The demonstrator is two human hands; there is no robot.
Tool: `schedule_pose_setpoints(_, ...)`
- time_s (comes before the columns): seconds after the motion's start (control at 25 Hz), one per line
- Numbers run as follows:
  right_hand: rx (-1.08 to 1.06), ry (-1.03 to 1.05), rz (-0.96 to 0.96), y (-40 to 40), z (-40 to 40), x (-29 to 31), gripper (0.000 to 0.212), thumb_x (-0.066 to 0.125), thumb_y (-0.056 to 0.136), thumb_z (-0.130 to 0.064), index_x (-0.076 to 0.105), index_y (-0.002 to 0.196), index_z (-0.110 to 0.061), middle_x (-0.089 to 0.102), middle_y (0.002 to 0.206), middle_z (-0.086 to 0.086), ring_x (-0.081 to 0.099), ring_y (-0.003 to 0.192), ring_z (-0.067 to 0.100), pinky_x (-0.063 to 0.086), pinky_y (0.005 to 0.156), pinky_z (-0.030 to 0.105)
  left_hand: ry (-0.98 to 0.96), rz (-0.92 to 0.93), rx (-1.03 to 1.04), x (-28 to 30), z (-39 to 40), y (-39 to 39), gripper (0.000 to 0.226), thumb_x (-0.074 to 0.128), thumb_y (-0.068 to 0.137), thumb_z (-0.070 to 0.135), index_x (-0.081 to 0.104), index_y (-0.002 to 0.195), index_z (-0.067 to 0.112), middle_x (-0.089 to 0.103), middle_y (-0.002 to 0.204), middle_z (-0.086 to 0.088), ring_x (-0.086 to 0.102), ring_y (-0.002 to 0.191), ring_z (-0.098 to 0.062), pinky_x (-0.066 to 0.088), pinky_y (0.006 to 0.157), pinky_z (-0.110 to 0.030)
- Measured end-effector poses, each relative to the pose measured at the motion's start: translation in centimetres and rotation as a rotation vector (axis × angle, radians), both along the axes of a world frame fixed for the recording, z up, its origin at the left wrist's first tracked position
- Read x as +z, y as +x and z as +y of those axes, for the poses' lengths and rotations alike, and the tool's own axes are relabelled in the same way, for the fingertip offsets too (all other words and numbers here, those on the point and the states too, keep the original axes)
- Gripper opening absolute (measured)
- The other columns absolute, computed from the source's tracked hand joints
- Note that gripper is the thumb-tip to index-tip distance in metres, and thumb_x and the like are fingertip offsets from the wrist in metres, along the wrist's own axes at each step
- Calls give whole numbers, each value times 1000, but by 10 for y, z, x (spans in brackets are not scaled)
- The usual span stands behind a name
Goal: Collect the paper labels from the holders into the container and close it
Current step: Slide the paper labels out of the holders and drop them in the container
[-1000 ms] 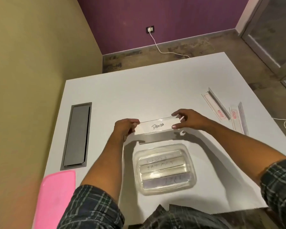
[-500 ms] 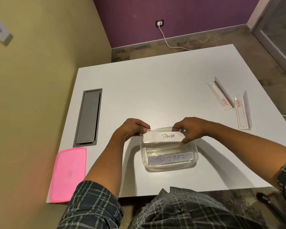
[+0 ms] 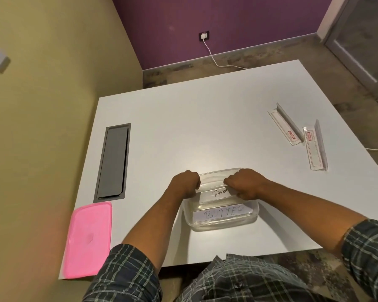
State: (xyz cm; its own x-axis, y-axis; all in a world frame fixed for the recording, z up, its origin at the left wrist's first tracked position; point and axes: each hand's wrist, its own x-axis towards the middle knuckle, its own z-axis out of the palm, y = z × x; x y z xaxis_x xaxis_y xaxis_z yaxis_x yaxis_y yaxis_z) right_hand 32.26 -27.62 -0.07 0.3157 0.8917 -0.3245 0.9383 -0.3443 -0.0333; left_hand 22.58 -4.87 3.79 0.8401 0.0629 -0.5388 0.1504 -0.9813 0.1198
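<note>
Lowering PANDA label (image 3: 220, 192) into clear container (image 3: 222, 223) near surface's front edge, we pinch its ends with left hand (image 3: 187, 182) and right hand (image 3: 244, 182); next: release, fetch pink lid (image 3: 88, 238) at front-left corner.

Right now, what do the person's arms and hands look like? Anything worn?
Both the left hand and right hand are bare: no gloves, rings or watch visible. Forearms bare too. Dark plaid sleeves with light check lines sit pushed up near the elbows.
</note>
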Motion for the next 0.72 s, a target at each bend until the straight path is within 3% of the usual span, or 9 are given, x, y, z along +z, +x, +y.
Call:
schedule_pose_setpoints(0.44,26,-78,-36,-7,-2,-5,25,55,88,-3,51,111,-9,66,103,12,66,88,36,53,74,42,163,27,-161,-17,-9,8,25,67,81,11,72,104,18,67,112,-7,68,96,-29,48,75,-30)
schedule_pose_setpoints(0.6,-9,51,63,-2,-9,7,39,54,96,-26,47,132,-11,66,114,9,65,96,34,49,74,40,222,49,-290,-6,-18,29,26,69,83,22,70,108,17,66,109,-8,68,95,-30,46,71,-30)
schedule_pose_setpoints(0.72,-73,292,33,14,-28,22,30,46,101,-37,62,118,-18,70,106,2,65,93,28,51,74,38,159,-57,-311,14,-36,61,23,63,87,35,72,99,17,70,99,-7,68,88,-29,48,68,-30)
